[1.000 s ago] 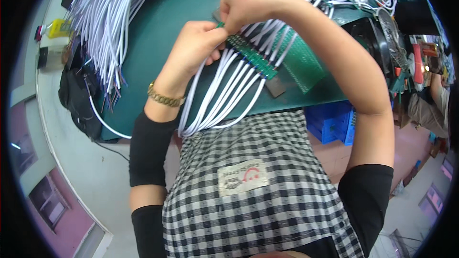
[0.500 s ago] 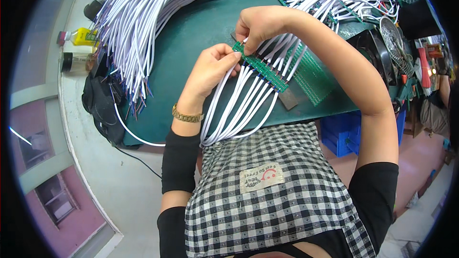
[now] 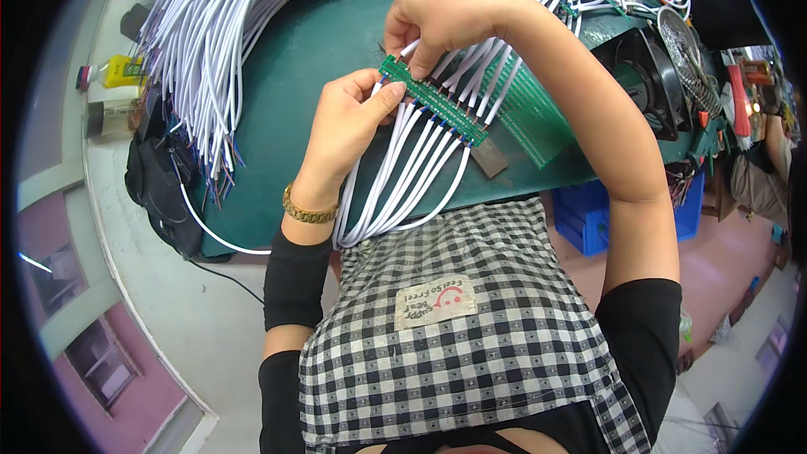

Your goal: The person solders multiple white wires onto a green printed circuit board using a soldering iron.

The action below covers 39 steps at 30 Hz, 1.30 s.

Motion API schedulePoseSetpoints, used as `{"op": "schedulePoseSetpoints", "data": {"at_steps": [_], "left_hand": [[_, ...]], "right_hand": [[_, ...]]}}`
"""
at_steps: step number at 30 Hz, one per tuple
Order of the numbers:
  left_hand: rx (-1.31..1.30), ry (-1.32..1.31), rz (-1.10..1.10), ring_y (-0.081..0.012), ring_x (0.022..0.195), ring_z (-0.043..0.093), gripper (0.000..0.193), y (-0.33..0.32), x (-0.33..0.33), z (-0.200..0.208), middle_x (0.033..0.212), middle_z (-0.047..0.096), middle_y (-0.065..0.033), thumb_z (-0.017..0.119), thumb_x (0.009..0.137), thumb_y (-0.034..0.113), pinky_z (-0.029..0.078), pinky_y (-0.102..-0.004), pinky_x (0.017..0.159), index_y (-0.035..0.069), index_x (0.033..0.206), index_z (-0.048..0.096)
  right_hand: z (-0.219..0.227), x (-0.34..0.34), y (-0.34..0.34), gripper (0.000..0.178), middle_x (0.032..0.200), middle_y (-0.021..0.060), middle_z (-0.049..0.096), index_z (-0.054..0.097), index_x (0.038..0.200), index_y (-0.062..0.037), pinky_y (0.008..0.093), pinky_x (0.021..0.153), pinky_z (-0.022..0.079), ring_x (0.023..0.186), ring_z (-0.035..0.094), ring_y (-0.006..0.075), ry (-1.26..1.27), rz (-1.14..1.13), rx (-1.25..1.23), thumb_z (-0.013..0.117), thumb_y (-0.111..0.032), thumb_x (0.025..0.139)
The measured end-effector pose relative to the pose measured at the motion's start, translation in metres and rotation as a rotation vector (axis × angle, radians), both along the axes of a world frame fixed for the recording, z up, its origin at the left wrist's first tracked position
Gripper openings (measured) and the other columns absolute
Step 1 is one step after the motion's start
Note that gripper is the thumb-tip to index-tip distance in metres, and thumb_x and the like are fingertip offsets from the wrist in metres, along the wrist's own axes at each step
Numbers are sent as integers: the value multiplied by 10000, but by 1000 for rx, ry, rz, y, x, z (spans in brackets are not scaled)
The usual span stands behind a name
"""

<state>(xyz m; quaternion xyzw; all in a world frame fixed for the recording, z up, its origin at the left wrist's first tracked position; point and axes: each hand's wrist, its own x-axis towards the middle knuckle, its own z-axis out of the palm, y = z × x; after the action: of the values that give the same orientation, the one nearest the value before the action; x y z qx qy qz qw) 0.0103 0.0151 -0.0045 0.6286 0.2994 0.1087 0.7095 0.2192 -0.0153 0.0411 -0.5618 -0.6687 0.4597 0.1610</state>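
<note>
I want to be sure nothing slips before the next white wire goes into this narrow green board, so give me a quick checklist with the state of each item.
1. Board held at both sides: the left hand pinches the near end of the narrow green circuit board, the right hand grips its upper edge. Ok.
2. Fitted white wires run side by side from the board, looping toward the checked apron. Ok.
3. Each wire seated fully in the board: cannot tell, too small.
4. Spare white wires lie in a bundle on the green table, left of the hands. Ok.
5. Wider green board lies under the right forearm, partly covered. Cannot tell if it is clear.
</note>
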Motion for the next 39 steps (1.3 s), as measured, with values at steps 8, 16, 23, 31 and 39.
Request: {"op": "schedulePoseSetpoints", "data": {"at_steps": [8, 16, 23, 31, 39], "left_hand": [[-75, -40, 37, -13, 653, 495, 160, -6, 6, 6, 768, 615, 18, 676, 842, 127, 395, -155, 590, -18, 904, 650], [-22, -51, 46, -22, 662, 528, 115, -4, 9, 3, 781, 632, 2, 662, 808, 65, 419, -163, 589, -20, 885, 650], [-72, 79, 52, -21, 569, 491, 150, -10, 6, -3, 664, 586, 22, 632, 842, 129, 378, -175, 522, 17, 744, 615], [-21, 112, 53, -83, 547, 572, 141, -8, 10, -13, 683, 629, -33, 594, 840, 126, 413, -193, 511, 4, 778, 628], [-225, 100, 51, -110, 547, 591, 153, 1, 13, -15, 699, 623, -46, 585, 831, 134, 510, -224, 535, -14, 852, 617]], "right_hand": [[-2, 2, -10, 354, 789, 94, 680, 641, 986, 26, 270, 663, 483, 720, 634, 147, 60, -43, 49, 724, -38, 649], [1, -2, -17, 321, 706, 127, 644, 647, 898, 51, 306, 611, 463, 650, 609, 192, -160, 48, 137, 708, -151, 655], [-9, -3, -17, 301, 621, 139, 597, 657, 807, 57, 331, 550, 442, 575, 571, 206, -115, -26, 151, 684, -190, 637], [-18, -5, -16, 315, 613, 133, 597, 658, 798, 58, 340, 532, 436, 568, 576, 203, -75, -37, 45, 682, -214, 641], [-14, -7, -8, 297, 647, 109, 624, 677, 789, 23, 320, 533, 442, 579, 584, 192, -57, -40, -93, 704, -216, 615]]}}
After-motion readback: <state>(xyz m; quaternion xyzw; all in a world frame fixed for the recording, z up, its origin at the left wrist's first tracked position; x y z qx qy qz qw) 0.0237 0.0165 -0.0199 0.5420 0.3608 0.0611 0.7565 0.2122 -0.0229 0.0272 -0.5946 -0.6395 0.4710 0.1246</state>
